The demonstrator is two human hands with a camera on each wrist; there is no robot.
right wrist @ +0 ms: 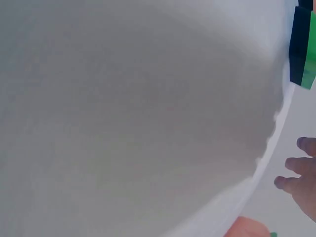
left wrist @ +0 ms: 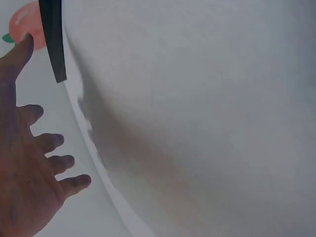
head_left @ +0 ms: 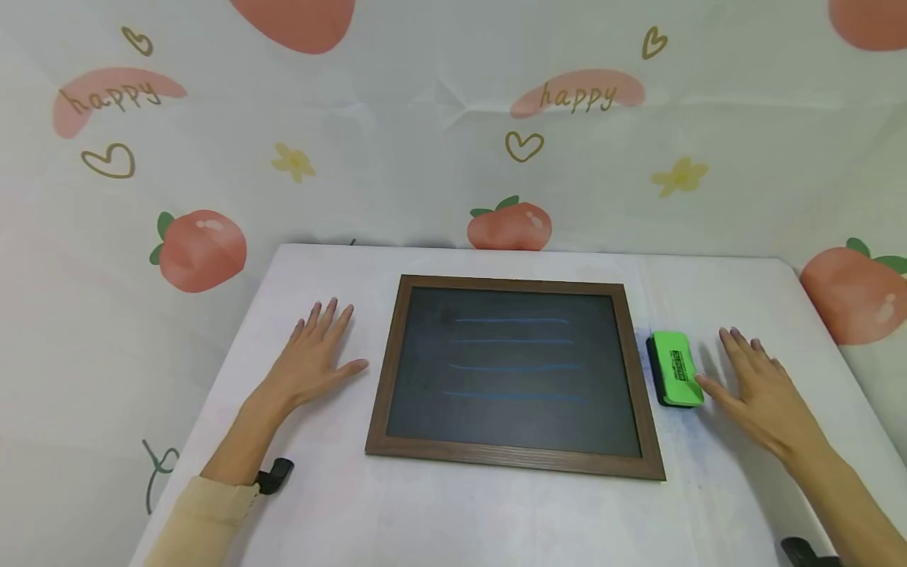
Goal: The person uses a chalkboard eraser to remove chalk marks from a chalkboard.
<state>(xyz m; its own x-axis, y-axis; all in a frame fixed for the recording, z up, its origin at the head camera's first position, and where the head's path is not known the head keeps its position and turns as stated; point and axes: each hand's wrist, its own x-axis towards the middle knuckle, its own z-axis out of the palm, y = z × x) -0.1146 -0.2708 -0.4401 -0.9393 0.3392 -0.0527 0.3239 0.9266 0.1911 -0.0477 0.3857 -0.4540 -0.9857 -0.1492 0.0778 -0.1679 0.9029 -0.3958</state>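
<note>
A small chalkboard (head_left: pixel 517 421) in a brown wooden frame lies in the middle of the white table, with several blue horizontal lines drawn on its dark face. Just right of its frame is a green whiteboard eraser (head_left: pixel 676 366) with a black underside; the right wrist view catches its edge (right wrist: pixel 299 47). To the left of the chalkboard my left hand (head_left: pixel 308 362) is spread, palm down, holding nothing. My right hand (head_left: pixel 765 394), fingers straight, is beside the eraser, its thumb tip close to the eraser's side; whether they touch I cannot tell.
The white table (head_left: pixel 496 520) ends at the back against a pale cloth (head_left: pixel 397 157) printed with peaches, hearts and "happy". Bluish smudges mark the tabletop around the eraser. A black wrist strap piece (head_left: pixel 276 476) sits at my left wrist.
</note>
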